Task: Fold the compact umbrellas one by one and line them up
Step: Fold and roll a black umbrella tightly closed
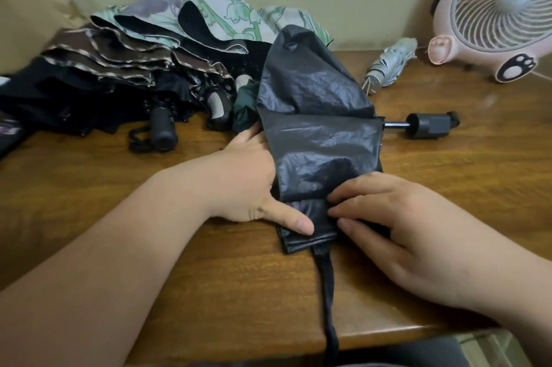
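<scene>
Black umbrella [319,139]: centre of frame, lying on the tabletop [478,163]; canopy crumpled, upper panel standing up loosely, lower end folded flat.
Handle [430,125]: black, on a short shaft, pointing toward the right of the frame, resting on the wood.
Strap [327,283]: black, trailing from the folded lower end toward the bottom of the frame and over the near edge.
Left grip [248,178]: apart, fingers straight, flat against the canopy's left side, thumb laid on the lower fold.
Right grip [403,226]: bent fingertips on the lower fold from the right; thumb hidden, so pinching or merely pressing cannot be told.
Unfolded umbrellas [134,68]: heaped at upper left, brown, floral and black, just beside the canopy.
Silver umbrella [388,63]: closed, upper right, near the fan.
Pink fan [493,14]: upper right corner, upright.
</scene>
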A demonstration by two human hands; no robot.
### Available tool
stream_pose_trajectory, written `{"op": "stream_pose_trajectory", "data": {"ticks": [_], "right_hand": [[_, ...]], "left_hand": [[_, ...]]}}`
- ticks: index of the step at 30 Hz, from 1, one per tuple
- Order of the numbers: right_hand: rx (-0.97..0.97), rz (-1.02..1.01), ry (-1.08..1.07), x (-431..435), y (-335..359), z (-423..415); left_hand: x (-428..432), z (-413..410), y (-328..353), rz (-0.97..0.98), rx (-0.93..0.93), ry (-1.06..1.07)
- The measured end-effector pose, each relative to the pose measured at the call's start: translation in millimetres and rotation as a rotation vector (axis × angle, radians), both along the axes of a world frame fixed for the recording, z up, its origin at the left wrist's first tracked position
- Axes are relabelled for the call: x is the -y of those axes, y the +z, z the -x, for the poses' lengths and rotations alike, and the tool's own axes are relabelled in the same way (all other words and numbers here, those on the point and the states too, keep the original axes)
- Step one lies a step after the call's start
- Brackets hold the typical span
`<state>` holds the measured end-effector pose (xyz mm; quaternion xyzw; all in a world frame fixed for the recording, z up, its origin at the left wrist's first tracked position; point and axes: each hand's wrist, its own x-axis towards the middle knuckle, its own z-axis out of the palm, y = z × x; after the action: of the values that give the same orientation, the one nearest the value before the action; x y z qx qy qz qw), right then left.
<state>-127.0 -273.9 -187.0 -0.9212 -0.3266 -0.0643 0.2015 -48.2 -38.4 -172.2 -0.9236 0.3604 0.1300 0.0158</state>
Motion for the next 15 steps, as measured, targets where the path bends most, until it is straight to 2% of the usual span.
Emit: {"op": "stream_pose_trajectory", "data": {"ticks": [3, 7, 10, 15], "right_hand": [[0.004, -0.082, -0.045, 3.9, -4.2, -10.6], [0.048, -0.11, -0.068, 4.1, -11.5, -14.0], [0.104, -0.073, -0.019, 1.2, -14.9, -10.1], [0.022, -0.032, 0.089, 1.1, -14.3, -8.3]], "left_hand": [[-8.8, -6.2, -4.0, 0.112, -0.038, 0.049], [-11.7, -8.2, -5.3, 0.084, -0.005, 0.056], [-8.4, -2.7, -0.1, 0.101, -0.016, 0.047], [-9.4, -3.0, -0.6, 0.119, 0.0, 0.065]]}}
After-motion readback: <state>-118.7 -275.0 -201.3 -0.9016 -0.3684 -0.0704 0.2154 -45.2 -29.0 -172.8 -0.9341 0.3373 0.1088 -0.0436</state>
